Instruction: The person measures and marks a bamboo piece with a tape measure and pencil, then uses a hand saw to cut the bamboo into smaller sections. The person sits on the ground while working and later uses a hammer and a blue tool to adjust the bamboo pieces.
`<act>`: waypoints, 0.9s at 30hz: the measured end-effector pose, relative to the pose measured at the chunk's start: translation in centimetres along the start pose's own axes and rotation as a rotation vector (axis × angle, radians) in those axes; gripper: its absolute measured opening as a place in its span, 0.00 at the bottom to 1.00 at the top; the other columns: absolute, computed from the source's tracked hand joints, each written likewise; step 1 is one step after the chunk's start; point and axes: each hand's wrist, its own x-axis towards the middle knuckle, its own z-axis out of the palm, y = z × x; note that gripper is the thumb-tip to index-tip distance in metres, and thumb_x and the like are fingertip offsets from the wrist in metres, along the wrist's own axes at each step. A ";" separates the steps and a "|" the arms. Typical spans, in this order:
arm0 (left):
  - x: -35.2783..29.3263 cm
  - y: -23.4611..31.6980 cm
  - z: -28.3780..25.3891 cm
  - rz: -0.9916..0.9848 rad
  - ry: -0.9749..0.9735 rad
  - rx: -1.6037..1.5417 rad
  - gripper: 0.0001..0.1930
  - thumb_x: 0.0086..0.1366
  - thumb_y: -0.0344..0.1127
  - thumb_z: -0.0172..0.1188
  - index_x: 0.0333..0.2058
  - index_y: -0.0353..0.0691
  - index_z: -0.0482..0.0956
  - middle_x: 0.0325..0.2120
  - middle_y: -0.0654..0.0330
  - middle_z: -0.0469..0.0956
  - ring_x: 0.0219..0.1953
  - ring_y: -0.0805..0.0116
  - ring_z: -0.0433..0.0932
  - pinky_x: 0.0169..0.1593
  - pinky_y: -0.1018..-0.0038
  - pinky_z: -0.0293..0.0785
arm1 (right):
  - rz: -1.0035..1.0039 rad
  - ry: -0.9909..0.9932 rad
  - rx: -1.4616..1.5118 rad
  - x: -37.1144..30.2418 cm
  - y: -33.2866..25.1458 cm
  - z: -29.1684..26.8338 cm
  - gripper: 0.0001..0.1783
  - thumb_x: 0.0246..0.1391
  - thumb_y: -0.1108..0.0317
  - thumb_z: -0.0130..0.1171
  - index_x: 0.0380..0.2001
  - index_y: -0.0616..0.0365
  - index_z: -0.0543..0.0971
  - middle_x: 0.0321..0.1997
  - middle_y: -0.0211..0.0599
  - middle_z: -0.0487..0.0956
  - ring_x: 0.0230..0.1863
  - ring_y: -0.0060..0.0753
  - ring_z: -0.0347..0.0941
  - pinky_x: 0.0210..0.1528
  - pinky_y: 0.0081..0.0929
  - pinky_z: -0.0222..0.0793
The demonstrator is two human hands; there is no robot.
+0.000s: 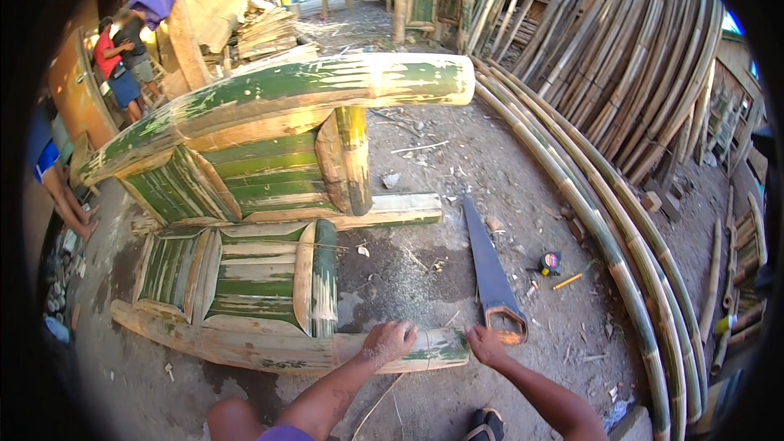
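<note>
A bamboo frame of thick green poles and split-bamboo panels lies on the dirt. My left hand [390,341] is curled over the near bamboo pole [269,351], a little short of its right end. At that cut end my right hand [487,346] has its fingers bent in against the pole; their tips are partly hidden. Just beyond the right hand lies a handsaw [488,257], its wooden handle toward me and its dark blade pointing away. Pale sawdust [408,282] covers the ground between the frame and the saw.
A tape measure [550,262] and a yellow pencil [567,282] lie right of the saw. Long bamboo poles [604,229] curve along the right, with more poles [621,57] leaning behind. Two people [122,57] stand far left; another person's legs [61,188] show nearer.
</note>
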 end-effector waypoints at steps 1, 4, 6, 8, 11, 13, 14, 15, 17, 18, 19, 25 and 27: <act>-0.2 -0.4 -0.1 -0.043 0.074 -0.056 0.24 0.68 0.54 0.50 0.52 0.44 0.79 0.43 0.46 0.83 0.47 0.43 0.81 0.53 0.54 0.76 | 0.079 -0.069 0.090 -0.2 0.1 1.3 0.33 0.66 0.42 0.45 0.30 0.67 0.77 0.32 0.62 0.79 0.39 0.66 0.77 0.42 0.51 0.70; 0.4 -2.4 -1.1 -0.190 -0.065 -0.030 0.27 0.68 0.57 0.49 0.52 0.43 0.81 0.46 0.45 0.82 0.51 0.43 0.79 0.57 0.54 0.74 | 0.250 0.073 0.382 -0.7 -0.2 4.7 0.28 0.67 0.47 0.53 0.35 0.67 0.80 0.32 0.37 0.79 0.39 0.24 0.71 0.41 0.31 0.68; 0.7 -4.7 -2.6 -0.307 -0.274 0.068 0.31 0.68 0.61 0.47 0.52 0.42 0.82 0.50 0.44 0.80 0.55 0.43 0.78 0.60 0.54 0.72 | 0.259 0.193 0.779 -1.3 -0.6 6.4 0.28 0.65 0.48 0.54 0.35 0.69 0.80 0.30 0.38 0.79 0.36 0.25 0.70 0.40 0.31 0.68; 1.0 -6.0 -3.3 -0.294 -0.364 0.119 0.39 0.68 0.69 0.41 0.56 0.38 0.77 0.51 0.40 0.79 0.56 0.41 0.76 0.62 0.54 0.69 | 0.303 0.273 0.901 -1.8 -1.1 7.1 0.28 0.65 0.49 0.55 0.34 0.71 0.80 0.29 0.36 0.78 0.34 0.24 0.69 0.39 0.31 0.67; 0.9 -6.6 -3.9 -0.336 -0.441 0.152 0.46 0.67 0.74 0.38 0.56 0.31 0.76 0.52 0.37 0.77 0.58 0.40 0.75 0.63 0.54 0.68 | 0.395 0.301 0.700 -2.1 -2.0 6.9 0.28 0.64 0.49 0.56 0.31 0.71 0.80 0.27 0.33 0.77 0.34 0.23 0.68 0.37 0.31 0.66; 0.4 -6.0 -4.1 -0.332 -0.468 0.146 0.49 0.66 0.76 0.37 0.56 0.28 0.76 0.54 0.36 0.76 0.59 0.40 0.74 0.63 0.54 0.68 | 0.420 0.300 0.730 -2.4 -3.0 6.2 0.29 0.64 0.49 0.56 0.30 0.72 0.79 0.26 0.33 0.76 0.32 0.24 0.67 0.37 0.32 0.66; 0.1 -5.6 -4.3 -0.323 -0.463 0.172 0.48 0.66 0.75 0.36 0.56 0.29 0.76 0.55 0.37 0.76 0.60 0.41 0.74 0.64 0.55 0.67 | 0.394 0.331 0.744 -2.6 -3.8 5.7 0.29 0.64 0.49 0.56 0.29 0.73 0.79 0.25 0.34 0.76 0.32 0.24 0.67 0.36 0.33 0.66; -0.2 -5.3 -4.6 -0.306 -0.471 0.194 0.47 0.67 0.74 0.36 0.56 0.31 0.77 0.56 0.38 0.75 0.61 0.42 0.73 0.65 0.55 0.67 | 0.450 0.338 0.719 -2.9 -4.7 5.2 0.30 0.64 0.49 0.56 0.29 0.73 0.79 0.25 0.34 0.76 0.31 0.24 0.67 0.36 0.33 0.66; -0.9 -4.8 -5.4 -0.287 -0.475 0.187 0.46 0.67 0.74 0.36 0.57 0.31 0.76 0.58 0.39 0.74 0.62 0.43 0.72 0.66 0.56 0.66 | 0.559 0.322 0.631 -3.8 -6.7 4.2 0.30 0.64 0.49 0.55 0.28 0.73 0.78 0.24 0.35 0.75 0.29 0.25 0.66 0.34 0.34 0.65; -1.3 -4.7 -6.0 -0.289 -0.480 0.165 0.48 0.66 0.75 0.37 0.58 0.31 0.75 0.58 0.39 0.73 0.63 0.43 0.71 0.66 0.56 0.66 | 0.501 0.351 0.665 -4.5 -7.9 3.7 0.30 0.64 0.49 0.55 0.27 0.73 0.78 0.24 0.35 0.75 0.29 0.25 0.66 0.34 0.34 0.65; -1.7 -4.6 -6.7 -0.293 -0.484 0.143 0.49 0.65 0.77 0.37 0.59 0.31 0.73 0.59 0.39 0.72 0.64 0.43 0.70 0.66 0.57 0.65 | 0.515 0.352 0.668 -5.1 -9.0 3.0 0.30 0.64 0.49 0.55 0.26 0.73 0.78 0.24 0.35 0.75 0.28 0.25 0.66 0.34 0.34 0.66; -3.5 -3.0 -13.2 -0.161 -0.496 0.091 0.52 0.64 0.80 0.33 0.65 0.34 0.66 0.65 0.40 0.64 0.69 0.46 0.62 0.71 0.60 0.57 | 0.496 0.295 0.734 -8.4 -16.3 -3.0 0.25 0.63 0.51 0.58 0.32 0.68 0.79 0.29 0.33 0.78 0.31 0.23 0.70 0.35 0.29 0.68; -3.2 -1.5 -16.5 -0.056 -0.547 0.054 0.54 0.63 0.81 0.31 0.65 0.35 0.66 0.67 0.42 0.62 0.70 0.48 0.60 0.72 0.58 0.56 | 0.409 0.283 0.866 -8.3 -18.9 -5.1 0.23 0.65 0.52 0.58 0.32 0.66 0.79 0.30 0.33 0.79 0.32 0.21 0.71 0.37 0.24 0.69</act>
